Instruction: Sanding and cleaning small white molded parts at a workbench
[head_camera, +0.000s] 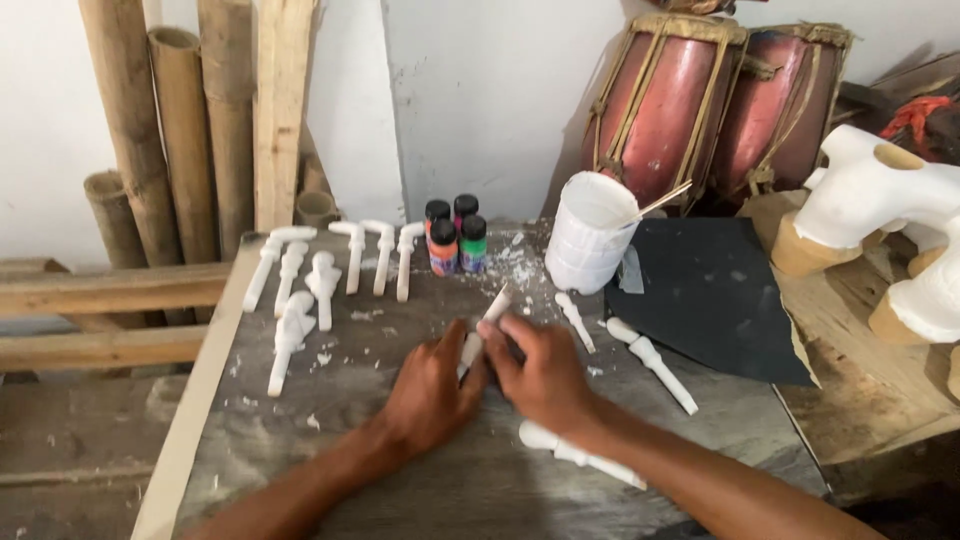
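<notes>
While both hands meet in the middle of the gray table (430, 480), the left hand (430, 392) and right hand (543, 372) pinch one white stick (484, 330) between their fingers. Its lower part is hidden under the fingers. At ten o'clock lies a row of white pegs (320, 275). At twelve o'clock stand four small paint bottles (455, 238), with a white cup (590, 232) at one o'clock. Two more pegs (650, 362) lie at three o'clock beside a black sheet (715, 300). Another peg (575, 455) at five o'clock is partly covered by the right arm. Red drums (715, 100) stand behind.
</notes>
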